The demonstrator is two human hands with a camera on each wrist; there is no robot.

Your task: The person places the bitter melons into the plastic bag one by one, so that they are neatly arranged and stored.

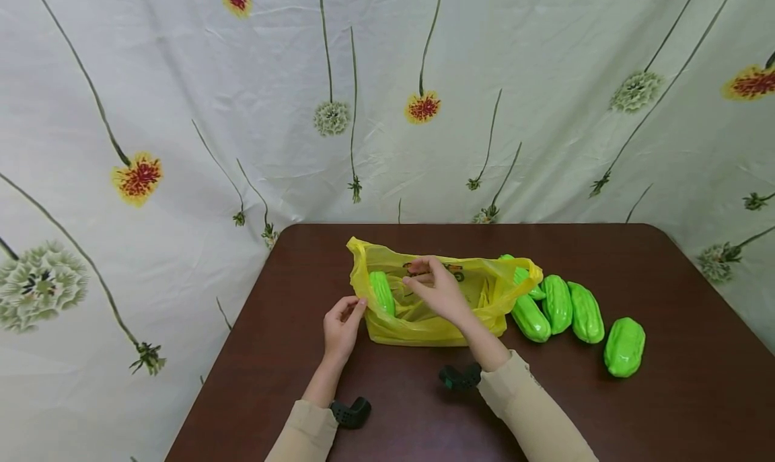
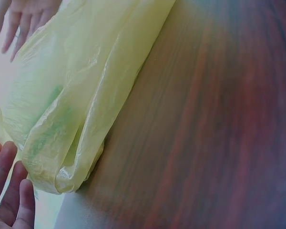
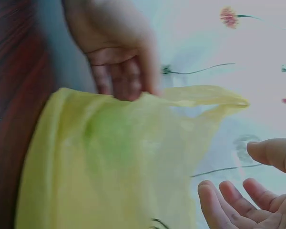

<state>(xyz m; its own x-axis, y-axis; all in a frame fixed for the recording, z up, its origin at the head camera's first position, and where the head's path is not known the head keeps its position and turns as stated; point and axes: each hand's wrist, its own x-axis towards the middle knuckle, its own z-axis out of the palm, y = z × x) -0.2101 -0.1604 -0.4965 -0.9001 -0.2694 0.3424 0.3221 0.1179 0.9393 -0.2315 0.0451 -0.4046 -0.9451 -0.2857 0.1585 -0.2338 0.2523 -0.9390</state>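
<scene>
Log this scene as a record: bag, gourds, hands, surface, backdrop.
container: yellow plastic bag, mouth open
inside: one green ridged gourd visible, left end
outside: at least five more gourds, right of bag
left hand: at bag's left rim, apparently pinching it
right hand: at bag's opening, no object in its grasp
surface: dark reddish-brown table
backdrop: white floral cloth

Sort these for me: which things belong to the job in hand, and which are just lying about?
Seemingly part of the job:
yellow bag, held at its rim by the left hand
green gourd inside it
loose green gourds to its right
right hand, over the bag's opening

Just around:
brown tabletop
flower-patterned cloth behind it
black devices at the wrists
</scene>
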